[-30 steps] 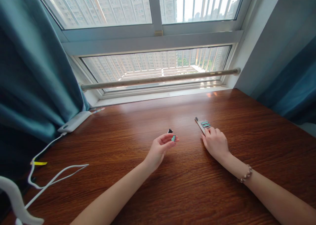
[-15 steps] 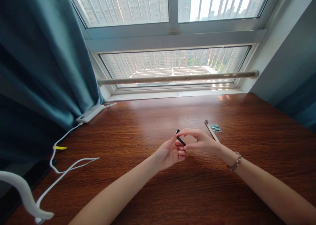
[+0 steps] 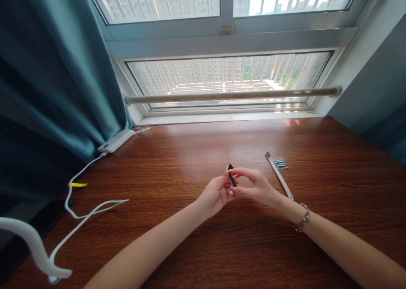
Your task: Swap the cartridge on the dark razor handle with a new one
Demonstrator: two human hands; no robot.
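Note:
Both hands meet over the middle of the table, holding a small narrow black piece [image 3: 232, 179] between them. Its upper end is notched, and its exact kind is too small to tell. My left hand [image 3: 217, 195] pinches it from the left with thumb and fingers, the other fingers curled beneath. From the right, my right hand [image 3: 256, 185] grips it between thumb and forefinger, near its two ends. Right of the hands lies a slim whitish stick [image 3: 279, 174] with a dark grey tip, its near end beside my right wrist. A small clear pack [image 3: 281, 163] with green-and-black bars lies alongside.
A white cable [image 3: 95, 208] runs over the brown wooden table [image 3: 177, 153] at left, with a yellow tag [image 3: 79, 184]. A white power strip [image 3: 116, 141] rests by the blue curtain [image 3: 63, 69]. A curved white stand [image 3: 28, 238] is at lower left.
The black piece has turned slightly more upright in my fingers. My view has shifted a little, and more of the whitish stick now shows beside my right hand.

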